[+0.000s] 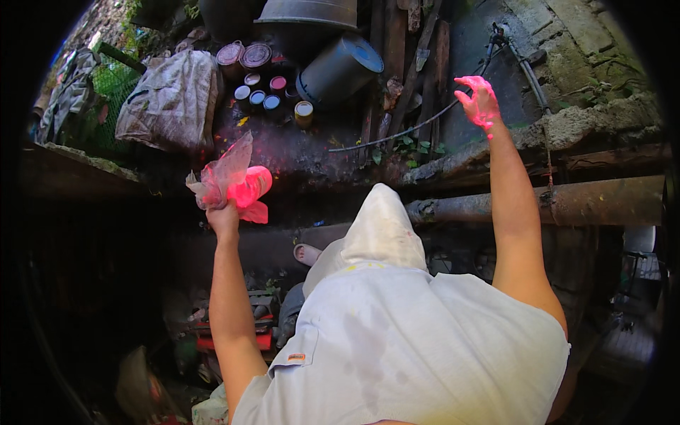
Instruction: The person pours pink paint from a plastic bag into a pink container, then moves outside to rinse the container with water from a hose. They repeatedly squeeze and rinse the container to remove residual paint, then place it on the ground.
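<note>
My left hand (224, 217) is closed round a crumpled, see-through plastic bag (237, 161). Bright pink covers a rounded, can-like thing (251, 185) at the bag's right side; its exact kind is unclear. Out to the right, my right hand (482, 106) is raised with thumb and fingers bent and apart. Vivid wet-looking pink coats its fingers and runs to the wrist. I see nothing held in it. A thin dark hose (418, 129) passes by its fingers; whether they touch, I cannot tell.
Several small paint cans (272, 103) stand on the ground ahead, beside a tipped dark blue drum (340, 69). A dirty pale sack (170, 99) lies left of them. Old planks (404, 71) lean further right. A rusty pipe (602, 201) runs below my right arm.
</note>
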### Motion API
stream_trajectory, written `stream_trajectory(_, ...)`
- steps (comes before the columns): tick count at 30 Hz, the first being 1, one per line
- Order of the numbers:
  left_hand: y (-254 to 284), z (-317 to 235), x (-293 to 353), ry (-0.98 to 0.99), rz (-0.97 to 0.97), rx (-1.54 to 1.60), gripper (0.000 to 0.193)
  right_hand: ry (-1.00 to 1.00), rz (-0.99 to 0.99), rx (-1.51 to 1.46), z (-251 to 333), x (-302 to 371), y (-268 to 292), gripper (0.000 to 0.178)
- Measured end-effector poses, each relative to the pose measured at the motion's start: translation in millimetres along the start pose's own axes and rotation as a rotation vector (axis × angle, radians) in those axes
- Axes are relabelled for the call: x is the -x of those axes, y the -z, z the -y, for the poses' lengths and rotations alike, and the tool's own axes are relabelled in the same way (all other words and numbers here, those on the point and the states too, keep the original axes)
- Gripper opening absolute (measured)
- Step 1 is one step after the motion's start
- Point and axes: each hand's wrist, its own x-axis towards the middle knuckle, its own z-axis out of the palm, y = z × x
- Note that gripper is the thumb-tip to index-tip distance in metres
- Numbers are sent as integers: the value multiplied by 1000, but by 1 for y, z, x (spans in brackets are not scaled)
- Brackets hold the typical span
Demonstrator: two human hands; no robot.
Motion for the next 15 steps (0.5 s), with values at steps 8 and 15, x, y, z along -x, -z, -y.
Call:
stream_trajectory(8, -13, -20, 8, 79, -25, 33, 55, 57, 0, 133, -29, -84, 60, 38)
stream_trajectory(15, -63, -15, 15, 53, -129, 52, 37, -161, 94, 255, -87, -180, 73, 40)
